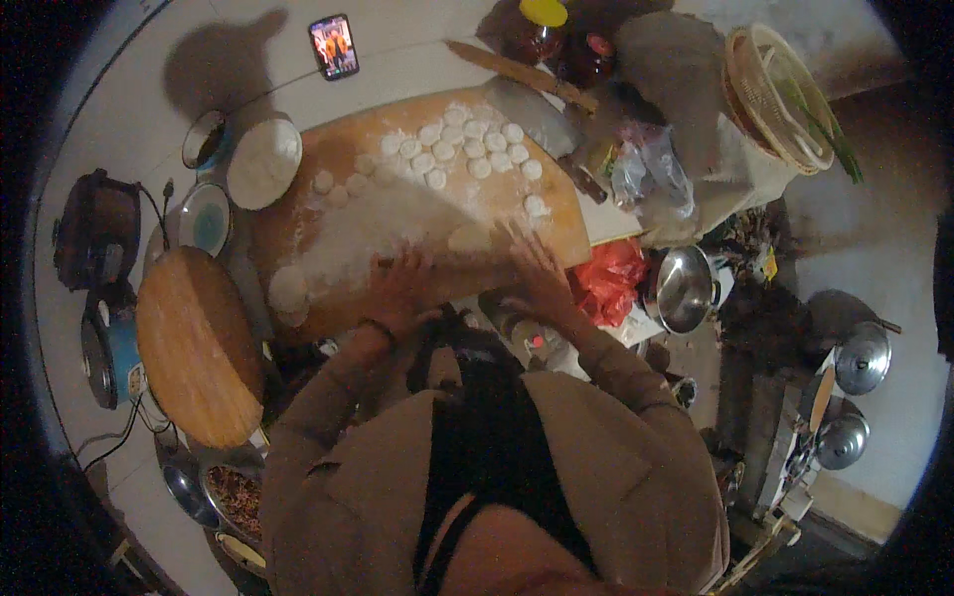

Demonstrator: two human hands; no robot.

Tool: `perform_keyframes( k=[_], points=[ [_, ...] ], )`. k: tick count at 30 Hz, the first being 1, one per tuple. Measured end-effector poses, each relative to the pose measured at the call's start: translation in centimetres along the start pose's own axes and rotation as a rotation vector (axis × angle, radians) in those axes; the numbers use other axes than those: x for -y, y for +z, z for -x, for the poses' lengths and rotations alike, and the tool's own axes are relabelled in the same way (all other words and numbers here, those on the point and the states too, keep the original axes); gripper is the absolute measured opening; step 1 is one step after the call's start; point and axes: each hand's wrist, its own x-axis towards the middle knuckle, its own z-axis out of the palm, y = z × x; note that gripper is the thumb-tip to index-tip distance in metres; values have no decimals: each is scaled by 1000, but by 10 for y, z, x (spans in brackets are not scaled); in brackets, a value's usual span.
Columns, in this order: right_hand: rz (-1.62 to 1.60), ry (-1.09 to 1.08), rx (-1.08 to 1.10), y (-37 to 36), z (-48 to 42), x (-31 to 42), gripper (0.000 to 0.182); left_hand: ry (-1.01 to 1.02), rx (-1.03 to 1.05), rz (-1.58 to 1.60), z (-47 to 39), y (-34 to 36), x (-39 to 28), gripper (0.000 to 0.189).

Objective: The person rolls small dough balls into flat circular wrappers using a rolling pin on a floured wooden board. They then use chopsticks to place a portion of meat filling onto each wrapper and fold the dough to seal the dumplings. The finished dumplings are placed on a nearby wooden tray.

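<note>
A floured wooden board (335, 216) lies before me, with several small round dough pieces (477, 149) across its far side. My left hand (399, 279) reaches over the near edge, fingers forward. To its right, my right hand (538, 261) is also over the board, its fingers straight and spread. A short dark rod end (383, 262) shows beside my left fingers; shadow hides whether a rolling pin runs under both palms. Just beyond and between the hands lies a pale flat dough round (469, 238). Near the left corner rests a larger dough piece (288, 289).
A white bowl of flour (264, 164) touches the board's left end, near a round wooden lid or board (197, 346). At right are a red plastic bag (611, 279), a metal pot (680, 289) and a cleaver (533, 119). A lit phone (334, 46) stands at the back.
</note>
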Motion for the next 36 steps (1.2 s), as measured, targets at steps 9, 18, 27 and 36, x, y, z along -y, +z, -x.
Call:
perform_keyframes(
  k=[9, 18, 27, 36],
  points=[
    [213, 8, 36, -14, -23, 3, 86, 41, -109, 5, -2, 28, 4, 98],
    [261, 7, 11, -16, -28, -1, 83, 52, -47, 94, -10, 5, 8, 102],
    [99, -8, 41, -11, -6, 3, 91, 29, -470, -122, -44, 57, 26, 89],
    [45, 7, 35, -3, -25, -6, 90, 9, -475, -128, -40, 39, 21, 93]
  ],
)
